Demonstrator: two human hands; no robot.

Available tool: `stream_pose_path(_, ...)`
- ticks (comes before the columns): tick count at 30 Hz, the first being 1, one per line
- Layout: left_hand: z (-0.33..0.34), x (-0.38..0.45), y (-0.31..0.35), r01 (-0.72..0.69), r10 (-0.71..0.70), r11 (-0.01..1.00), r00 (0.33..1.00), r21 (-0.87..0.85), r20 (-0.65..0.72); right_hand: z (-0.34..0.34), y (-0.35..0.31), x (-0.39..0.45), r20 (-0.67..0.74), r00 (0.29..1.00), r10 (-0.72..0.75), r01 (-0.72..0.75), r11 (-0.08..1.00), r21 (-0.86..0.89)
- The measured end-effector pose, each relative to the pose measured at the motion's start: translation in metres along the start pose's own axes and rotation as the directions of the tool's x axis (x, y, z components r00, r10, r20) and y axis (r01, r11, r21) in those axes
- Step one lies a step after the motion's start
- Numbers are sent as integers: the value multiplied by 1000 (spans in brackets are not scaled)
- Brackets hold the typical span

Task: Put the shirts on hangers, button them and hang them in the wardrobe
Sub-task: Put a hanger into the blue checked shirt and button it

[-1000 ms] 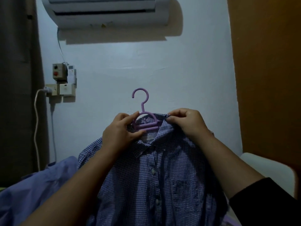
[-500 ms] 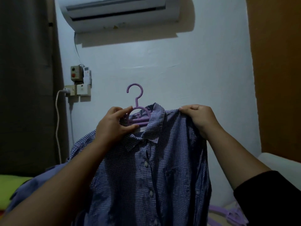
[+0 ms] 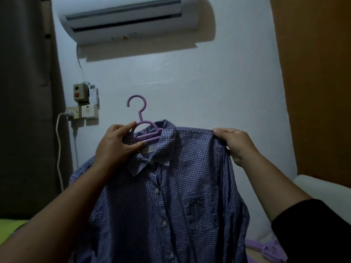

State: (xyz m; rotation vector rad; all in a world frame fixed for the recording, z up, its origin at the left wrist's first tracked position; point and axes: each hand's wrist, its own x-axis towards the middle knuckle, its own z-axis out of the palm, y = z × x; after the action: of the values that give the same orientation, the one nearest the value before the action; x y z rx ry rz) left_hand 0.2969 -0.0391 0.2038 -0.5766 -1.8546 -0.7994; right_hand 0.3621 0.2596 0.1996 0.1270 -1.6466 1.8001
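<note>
No text can be read; the small pale neck label (image 3: 150, 149) inside the blue checked cotton shirt (image 3: 171, 196) is blurred.

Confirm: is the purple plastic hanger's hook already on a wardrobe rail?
No, the purple plastic hanger hangs on nothing; the left hand holds it.

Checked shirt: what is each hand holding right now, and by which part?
The left hand grips the purple hanger at its neck inside the collar; the right hand pinches the checked shirt at its shoulder seam.
</note>
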Motion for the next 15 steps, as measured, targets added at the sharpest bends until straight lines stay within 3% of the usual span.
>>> stream_pose_path(3, 3, 2, 1, -14, 14, 999, 1000, 35, 2, 7, 3, 0, -51, 987, -152, 132, 951, -279)
stream_pose_path(5, 7, 0, 3, -21, 21, 999, 1000, 50, 1, 18, 3, -3, -37, 925, -378, 305, 800, -517)
stream_pose_path(8, 19, -6, 11, -46, 45, 997, 999, 68, 14, 45, -5, -13, 158, 785, -599, 538, 532, -654)
stream_pose_path(10, 28, -9, 14, -68, 67, 995, 998, 67, 17, 65, -8, -19, 316, 742, -592, 595, 363, -717)
stream_pose_path(12, 36, -11, 16, -90, 89, 996, 996, 28, 16, 80, -6, -21, 441, 741, -507, 608, 229, -760)
stream_pose_path(15, 46, -11, 17, -110, 112, 992, 993, -62, 37, 92, 6, -19, 484, 769, -417, 573, 115, -811)
